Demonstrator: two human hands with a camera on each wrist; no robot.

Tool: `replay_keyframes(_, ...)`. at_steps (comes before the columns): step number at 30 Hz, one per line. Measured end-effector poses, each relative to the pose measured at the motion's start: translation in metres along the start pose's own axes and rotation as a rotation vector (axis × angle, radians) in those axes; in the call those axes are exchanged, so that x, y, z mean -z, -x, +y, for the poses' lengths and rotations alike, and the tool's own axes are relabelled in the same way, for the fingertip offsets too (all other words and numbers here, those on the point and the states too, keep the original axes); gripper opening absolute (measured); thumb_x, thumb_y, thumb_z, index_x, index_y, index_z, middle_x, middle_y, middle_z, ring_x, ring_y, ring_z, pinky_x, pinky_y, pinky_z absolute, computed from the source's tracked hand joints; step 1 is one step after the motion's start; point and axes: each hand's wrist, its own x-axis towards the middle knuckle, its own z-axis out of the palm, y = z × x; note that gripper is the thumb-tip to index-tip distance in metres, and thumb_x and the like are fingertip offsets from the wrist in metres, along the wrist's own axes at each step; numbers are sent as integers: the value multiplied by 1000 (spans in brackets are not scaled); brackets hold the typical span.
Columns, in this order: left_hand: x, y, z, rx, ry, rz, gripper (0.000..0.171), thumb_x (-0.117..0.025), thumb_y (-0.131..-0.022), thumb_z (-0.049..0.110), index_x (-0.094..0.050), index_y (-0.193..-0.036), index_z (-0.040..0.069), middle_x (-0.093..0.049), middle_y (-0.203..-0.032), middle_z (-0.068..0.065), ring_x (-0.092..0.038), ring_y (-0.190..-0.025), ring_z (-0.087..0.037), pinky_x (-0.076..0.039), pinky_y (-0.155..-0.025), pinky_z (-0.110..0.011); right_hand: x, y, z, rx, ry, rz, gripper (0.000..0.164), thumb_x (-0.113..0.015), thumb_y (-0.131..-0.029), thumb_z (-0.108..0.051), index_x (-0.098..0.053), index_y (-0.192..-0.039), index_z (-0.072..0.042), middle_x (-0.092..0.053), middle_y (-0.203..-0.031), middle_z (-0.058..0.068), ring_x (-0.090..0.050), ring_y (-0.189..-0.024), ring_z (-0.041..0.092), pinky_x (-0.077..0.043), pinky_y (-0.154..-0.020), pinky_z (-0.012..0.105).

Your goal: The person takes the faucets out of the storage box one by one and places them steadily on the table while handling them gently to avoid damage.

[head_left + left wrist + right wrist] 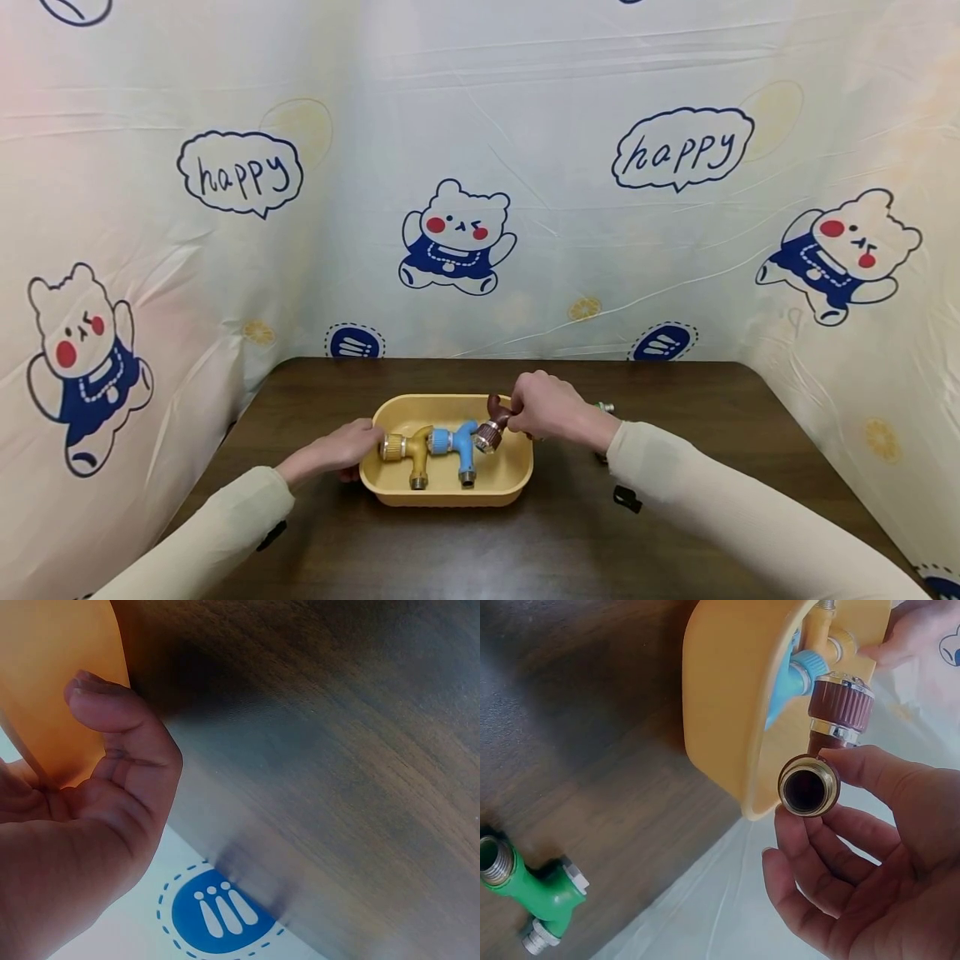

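A yellow plastic basin (pixel 446 500) stands on the table. My left hand (pixel 341 446) grips its left end, and the left wrist view shows the fingers curled against the basin's outer wall (pixel 67 645). Inside lie a yellow tap (pixel 417 454) and, to its right, a blue tap (pixel 459 450), spouts toward me. Over the basin's right side my right hand (pixel 551 407) pinches a brown tap (pixel 491 432) between thumb and fingers. The right wrist view shows its open threaded end (pixel 807 789) facing the camera and its ribbed collar (pixel 841 703) pointing over the basin.
To the right of the basin a green tap (pixel 547 896) lies on the brown wooden table (pixel 480 550); in the head view my right forearm mostly covers it. A printed curtain (pixel 570 267) hangs behind the table and along both sides.
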Motion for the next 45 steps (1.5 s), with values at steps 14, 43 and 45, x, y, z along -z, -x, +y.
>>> replay_keyframes(14, 5, 38, 55, 0, 12, 20, 25, -37, -102, 19, -55, -96, 3, -63, -61, -8, -55, -44, -14, -46, -39, -29, -1, 4, 5, -23, -11, -1, 22, -80, -90, -17, -72, -70, -15, -62, -58, -4, -58, -49, 9, -45, -46, 25)
replay_keyframes(43, -2, -10, -12, 63, 31, 21, 29, -39, -102, 29, -57, -101, 6, -67, -64, -10, -62, -45, -21, -51, -39, -37, 4, 20, 12, -15, -13, 42, 19, -80, -89, -16, -75, -71, -13, -58, -51, -10, -55, -48, 9, -42, -46, 25)
replay_keyframes(45, -1, 0, 1, 52, 25, 29, 29, -40, -102, 29, -57, -101, 5, -67, -64, -10, -62, -46, -21, -51, -40, -37, 4, 21, 13, -24, -20, 39, 18, -81, -89, -15, -75, -72, -11, -58, -51, -10, -56, -49, 9, -43, -46, 26)
